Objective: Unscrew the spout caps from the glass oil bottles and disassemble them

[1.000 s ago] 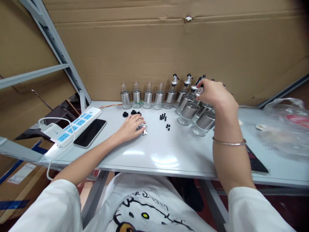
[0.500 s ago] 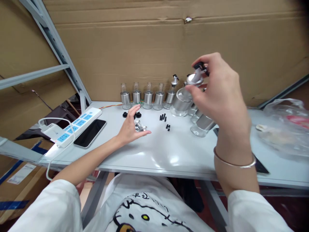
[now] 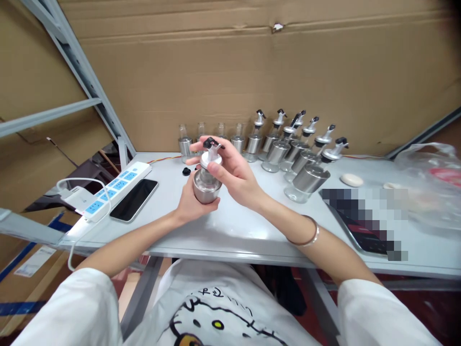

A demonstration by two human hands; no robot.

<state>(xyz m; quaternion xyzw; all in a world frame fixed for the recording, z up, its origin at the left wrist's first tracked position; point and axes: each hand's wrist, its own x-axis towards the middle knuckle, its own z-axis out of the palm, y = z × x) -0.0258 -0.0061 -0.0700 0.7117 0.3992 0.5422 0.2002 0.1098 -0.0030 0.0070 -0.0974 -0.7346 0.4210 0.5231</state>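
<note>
Both my hands hold one glass bottle with a steel sleeve (image 3: 206, 188) above the white table (image 3: 252, 226). My left hand (image 3: 190, 204) wraps round the bottle's body from below and behind. My right hand (image 3: 234, 175) is closed round its neck, fingers at the white pourer cap with a black tip (image 3: 210, 153). Behind, a row of bare-necked bottles (image 3: 184, 142) stands by the cardboard wall. To the right stand several bottles with pourer caps (image 3: 306, 158).
A white power strip (image 3: 111, 187) and a black phone (image 3: 134, 198) lie at the left. A black cap (image 3: 186, 171) lies near the bottle row. A white oval piece (image 3: 352, 179) and a clear plastic bag (image 3: 428, 187) are at the right. A metal shelf frame (image 3: 82, 101) rises at the left.
My right hand lifted a capped bottle from the right group and brought it left to the table's middle. My left hand left the small parts on the table and took the bottle's body.
</note>
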